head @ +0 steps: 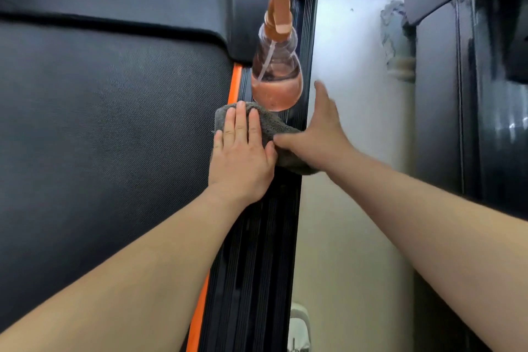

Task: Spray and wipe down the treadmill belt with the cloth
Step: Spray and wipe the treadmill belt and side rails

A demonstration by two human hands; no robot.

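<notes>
The left hand (243,157) lay flat on the grey cloth (274,123). Its fingers were straight and close together, pressing down. It was not curled round anything.

The cloth was bunched up. It poked out past that hand's fingertips and on its thumb side. It sat on the black ribbed side rail (257,251), not on the treadmill belt (114,123). The belt was the big dark sheet on the little-finger side of the left hand. A thin orange stripe (197,317) ran between the belt and the rail.

The right hand (320,134) was just beside the left one. Its thumb lay on the cloth, very near the left thumb. Its fingers were stretched out wide and looked blurry. It held nothing.

The spray bottle (275,77) stood on the rail just past the left fingertips, right at the far edge of the cloth. It was clear, with pink liquid in its bottom part. The pale floor (348,237) lay under the right arm.
</notes>
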